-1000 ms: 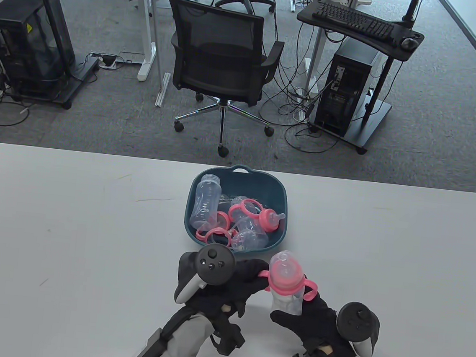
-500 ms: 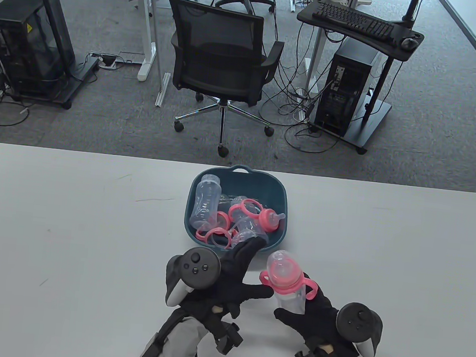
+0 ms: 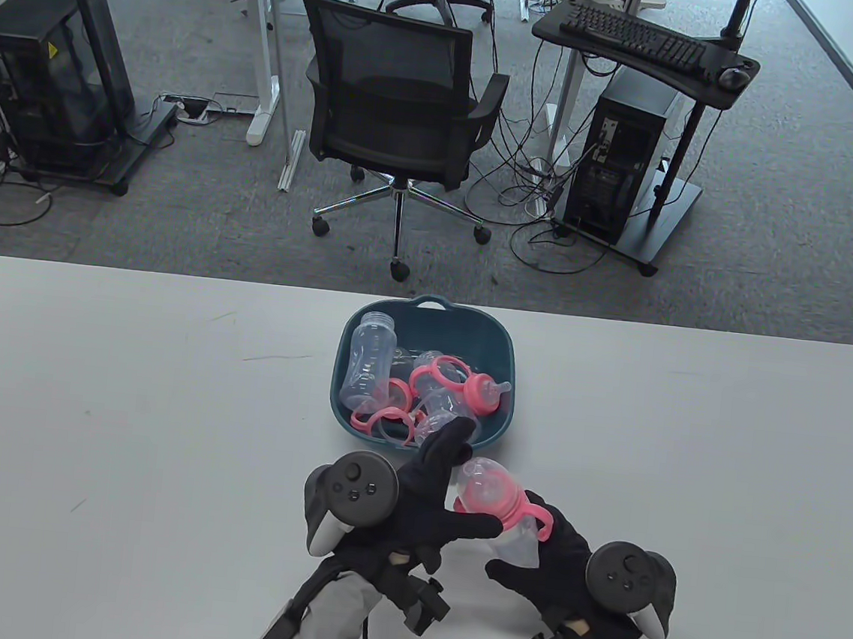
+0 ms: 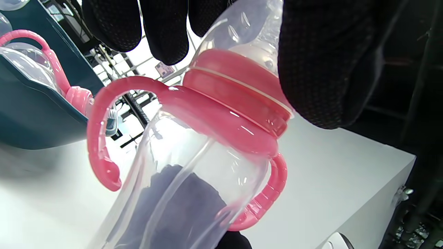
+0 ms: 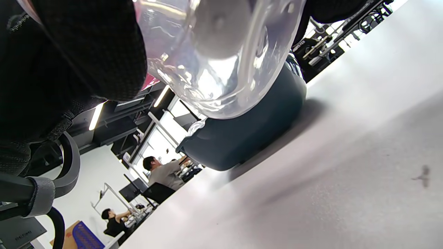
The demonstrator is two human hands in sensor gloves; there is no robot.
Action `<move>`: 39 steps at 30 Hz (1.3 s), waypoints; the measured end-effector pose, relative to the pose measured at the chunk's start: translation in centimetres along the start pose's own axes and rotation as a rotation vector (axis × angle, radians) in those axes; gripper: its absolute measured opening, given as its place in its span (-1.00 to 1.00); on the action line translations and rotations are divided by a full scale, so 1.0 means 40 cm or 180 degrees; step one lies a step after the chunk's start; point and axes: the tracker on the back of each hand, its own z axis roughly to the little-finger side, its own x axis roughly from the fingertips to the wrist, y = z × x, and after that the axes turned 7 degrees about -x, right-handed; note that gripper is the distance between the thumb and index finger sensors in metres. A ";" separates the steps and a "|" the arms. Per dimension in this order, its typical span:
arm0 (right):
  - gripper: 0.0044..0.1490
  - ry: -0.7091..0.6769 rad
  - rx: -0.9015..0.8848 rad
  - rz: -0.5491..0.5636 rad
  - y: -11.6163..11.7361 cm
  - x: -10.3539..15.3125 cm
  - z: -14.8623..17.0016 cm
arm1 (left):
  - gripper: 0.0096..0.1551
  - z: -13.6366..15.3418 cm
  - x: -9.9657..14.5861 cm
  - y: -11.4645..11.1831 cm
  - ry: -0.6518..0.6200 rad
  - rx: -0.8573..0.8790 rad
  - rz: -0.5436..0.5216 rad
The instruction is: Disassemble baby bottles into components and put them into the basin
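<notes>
A clear baby bottle (image 3: 517,547) with a pink handled collar (image 3: 510,508) and a clear cap (image 3: 478,483) tilts left above the table, just in front of the teal basin (image 3: 503,342). My right hand (image 3: 524,559) grips its body from below; the right wrist view shows the bottle base (image 5: 214,52) against my fingers (image 5: 69,52). My left hand (image 3: 471,482) holds the cap between its fingers (image 3: 451,435) and thumb (image 3: 486,525). In the left wrist view the fingers (image 4: 166,31) and thumb (image 4: 322,62) flank the cap (image 4: 242,27) above the collar (image 4: 235,93).
The basin holds clear bottle bodies (image 3: 369,363), pink handle rings (image 3: 383,417) and a pink collar with its nipple (image 3: 483,393). It sits mid-table near the far edge. The white table (image 3: 123,418) stretches to both sides. An office chair (image 3: 394,105) stands beyond the table.
My right hand tipped the bottle left and slightly nearer the basin. My left hand opened from beside the handle, then closed fingers and thumb around the cap.
</notes>
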 end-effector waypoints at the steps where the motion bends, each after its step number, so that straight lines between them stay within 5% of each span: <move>1: 0.20 0.0002 0.0010 -0.0009 0.001 -0.001 0.000 | 0.27 0.000 -0.001 -0.001 -0.0009 0.0007 0.0014; 10: 0.20 0.0041 0.0071 -0.0033 0.000 -0.001 0.004 | 0.04 -0.005 -0.004 -0.011 -0.0055 -0.0054 0.0067; 39: 0.19 0.0118 0.0248 0.0002 -0.002 -0.006 0.007 | 0.02 -0.006 -0.002 -0.024 -0.0046 -0.0187 -0.0054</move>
